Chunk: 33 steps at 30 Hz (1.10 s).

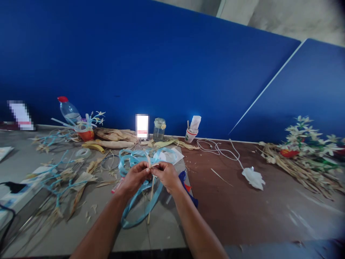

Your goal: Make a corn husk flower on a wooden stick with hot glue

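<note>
My left hand (136, 176) and my right hand (167, 175) meet over the table's middle, both pinched shut on pale dried-leaf petals (150, 162) at the top of a thin wooden stick (151, 198). The stick hangs down between my wrists. A long light-blue ribbon (140, 208) loops under my hands and trails toward me on the grey tabletop (81, 230). More ribbon coils (134, 155) lie just behind my fingers.
Dried husks and blue-wrapped stems (58, 180) litter the left. At the back stand a water bottle (69, 110), an orange cup (86, 133), a glass jar (159, 129) and a paper cup (192, 133). A white cable (221, 151), white flower (253, 178) and flower bundle (304, 151) lie right.
</note>
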Tool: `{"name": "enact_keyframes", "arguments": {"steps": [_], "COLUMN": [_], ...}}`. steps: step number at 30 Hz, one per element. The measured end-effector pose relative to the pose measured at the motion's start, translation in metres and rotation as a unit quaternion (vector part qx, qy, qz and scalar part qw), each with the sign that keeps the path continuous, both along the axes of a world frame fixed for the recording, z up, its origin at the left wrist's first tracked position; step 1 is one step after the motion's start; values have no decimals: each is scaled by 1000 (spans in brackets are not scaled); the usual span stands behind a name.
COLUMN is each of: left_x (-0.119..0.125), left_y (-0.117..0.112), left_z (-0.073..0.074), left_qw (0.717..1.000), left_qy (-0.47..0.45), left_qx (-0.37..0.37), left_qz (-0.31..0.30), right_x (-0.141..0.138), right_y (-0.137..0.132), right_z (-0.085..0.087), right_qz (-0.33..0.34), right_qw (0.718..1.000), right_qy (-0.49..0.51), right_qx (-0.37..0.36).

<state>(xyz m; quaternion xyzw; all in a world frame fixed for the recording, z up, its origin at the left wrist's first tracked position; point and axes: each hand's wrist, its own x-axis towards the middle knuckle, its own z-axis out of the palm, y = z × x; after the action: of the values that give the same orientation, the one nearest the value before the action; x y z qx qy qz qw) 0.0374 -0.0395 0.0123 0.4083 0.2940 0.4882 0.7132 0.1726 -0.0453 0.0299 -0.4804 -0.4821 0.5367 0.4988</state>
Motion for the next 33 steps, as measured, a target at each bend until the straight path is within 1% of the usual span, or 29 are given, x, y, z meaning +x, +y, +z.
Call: {"name": "enact_keyframes", "arguments": {"steps": [3,6,13,17,21,24,28,33], "left_x": [0,1,7,9,8,7,6,7], "left_y": [-1,-2,-5,-6,-5,-6,-8,-7], "left_z": [4,6,10,12,9,7,5,2], "left_qw": [1000,1000,998,997,995,992,987,985], "left_qy": [-5,-6,-16,-28,-76,-120,-161,-169], "left_qx": [3,5,12,4,-9,-17,-13,-6], "left_qz": [4,10,56,68,59,44,2,-9], "right_x": [-1,-2,-5,-5,-5,-6,-8,-8], "right_y": [1,-1,-9,-10,-11,-12,-13,-12], "right_z": [-2,1,12,10,7,8,11,12], "right_qz": [-16,-31,-25,-21,-24,-19,-8,-12], "right_qw": [999,995,981,973,959,957,961,973], "right_qy": [-38,-80,-129,-149,-173,-170,-139,-97], "right_qx": [23,56,141,177,221,234,241,208]}}
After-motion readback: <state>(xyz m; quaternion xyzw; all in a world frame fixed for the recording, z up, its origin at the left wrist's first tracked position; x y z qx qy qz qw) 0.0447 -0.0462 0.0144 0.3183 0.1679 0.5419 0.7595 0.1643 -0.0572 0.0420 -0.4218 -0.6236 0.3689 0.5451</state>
